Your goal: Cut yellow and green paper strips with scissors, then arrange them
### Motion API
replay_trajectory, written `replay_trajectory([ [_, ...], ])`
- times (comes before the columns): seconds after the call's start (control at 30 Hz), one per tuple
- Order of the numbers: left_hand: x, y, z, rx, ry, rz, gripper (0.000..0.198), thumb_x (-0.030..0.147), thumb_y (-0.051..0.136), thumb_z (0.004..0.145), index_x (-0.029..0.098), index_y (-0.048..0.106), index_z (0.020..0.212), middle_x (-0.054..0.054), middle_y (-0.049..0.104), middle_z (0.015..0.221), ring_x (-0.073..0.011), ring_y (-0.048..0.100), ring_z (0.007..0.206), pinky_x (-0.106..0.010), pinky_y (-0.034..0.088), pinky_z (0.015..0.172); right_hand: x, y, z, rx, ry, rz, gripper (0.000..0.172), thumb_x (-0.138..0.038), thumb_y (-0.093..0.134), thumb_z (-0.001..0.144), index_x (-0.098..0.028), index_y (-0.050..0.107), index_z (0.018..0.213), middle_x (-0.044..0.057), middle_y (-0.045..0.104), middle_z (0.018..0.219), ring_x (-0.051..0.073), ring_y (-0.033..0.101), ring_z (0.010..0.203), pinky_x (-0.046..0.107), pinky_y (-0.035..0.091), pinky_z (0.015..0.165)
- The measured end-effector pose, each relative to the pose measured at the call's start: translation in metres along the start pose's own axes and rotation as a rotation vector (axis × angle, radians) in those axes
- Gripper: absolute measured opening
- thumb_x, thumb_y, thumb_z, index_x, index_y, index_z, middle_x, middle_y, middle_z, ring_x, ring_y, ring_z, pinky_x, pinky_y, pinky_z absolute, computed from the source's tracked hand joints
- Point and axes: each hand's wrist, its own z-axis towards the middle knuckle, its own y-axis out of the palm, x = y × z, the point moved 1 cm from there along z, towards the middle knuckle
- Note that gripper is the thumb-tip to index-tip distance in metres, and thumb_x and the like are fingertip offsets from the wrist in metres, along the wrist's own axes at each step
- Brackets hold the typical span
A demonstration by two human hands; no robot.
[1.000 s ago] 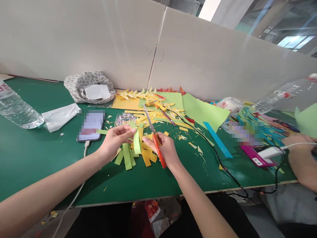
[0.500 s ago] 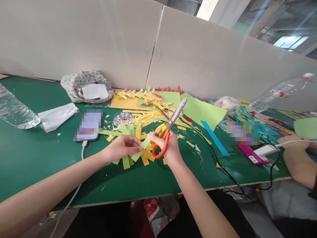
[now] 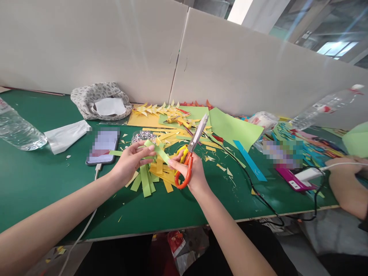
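A pair of scissors (image 3: pixel 188 163) with one orange and one yellow handle rests in my right hand (image 3: pixel 194 170), blades pointing up and away. The thumb of that hand also pins the lower right end of a light green paper strip (image 3: pixel 161 152). At the strip's upper left end is my left hand (image 3: pixel 130 159), its thumb and forefinger on the paper and the other fingers loosely spread. Beneath both hands lies a pile of cut green strips (image 3: pixel 146 182) and yellow strips (image 3: pixel 167 176), partly covered by the hands.
A phone (image 3: pixel 104 145) with a charging cable lies left of the pile. Behind are a cloth pouch (image 3: pixel 99 96), green paper sheets (image 3: pixel 235 126) and a yellow glue gun (image 3: pixel 184 122). A magenta power strip (image 3: pixel 293 180) and another person's arm (image 3: pixel 346 188) are at right.
My left hand has moved up and left, its fingers opening wider, and the green strip's end has risen with it. The right hand with the scissors has shifted slightly down and left.
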Motion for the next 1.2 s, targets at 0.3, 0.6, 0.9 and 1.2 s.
replay_trajectory([
  [0.3,-0.008,0.006,-0.005,-0.200,-0.112,0.112,0.016,0.029,0.069,0.067,0.017,0.061,0.070,-0.001,0.067,0.069,-0.0114,0.063,0.072,-0.021,0.048,0.068,0.005,0.013,-0.005,0.005,-0.035,-0.118,0.035,-0.035,0.067,0.060,-0.022,0.038,0.073,-0.003,0.053,0.065,0.014,0.057,0.063,0.033,0.049,0.071],
  [0.6,-0.001,0.001,-0.002,-0.093,0.079,0.183,0.019,0.034,0.066,0.069,0.016,0.060,0.070,-0.001,0.066,0.070,-0.0127,0.063,0.070,-0.023,0.048,0.065,-0.008,-0.011,-0.005,-0.028,-0.220,-1.069,0.035,-0.048,0.059,0.065,-0.023,0.043,0.083,0.000,0.054,0.078,0.016,0.054,0.067,0.026,0.036,0.054],
  [0.9,-0.001,0.000,-0.002,-0.103,0.099,0.153,0.017,0.032,0.065,0.070,0.016,0.061,0.071,-0.002,0.066,0.069,-0.0137,0.063,0.073,-0.025,0.049,0.069,-0.001,-0.010,-0.006,-0.105,-0.363,-1.284,0.032,-0.047,0.054,0.070,-0.022,0.040,0.085,0.004,0.056,0.085,0.020,0.056,0.078,0.027,0.037,0.056],
  [1.2,-0.002,0.000,-0.001,-0.091,0.084,0.154,0.017,0.031,0.067,0.068,0.016,0.061,0.070,-0.002,0.066,0.068,-0.0145,0.063,0.072,-0.025,0.048,0.067,0.000,-0.011,-0.006,-0.089,-0.370,-1.282,0.033,-0.049,0.055,0.069,-0.022,0.039,0.078,0.002,0.054,0.079,0.015,0.054,0.065,0.025,0.035,0.053],
])
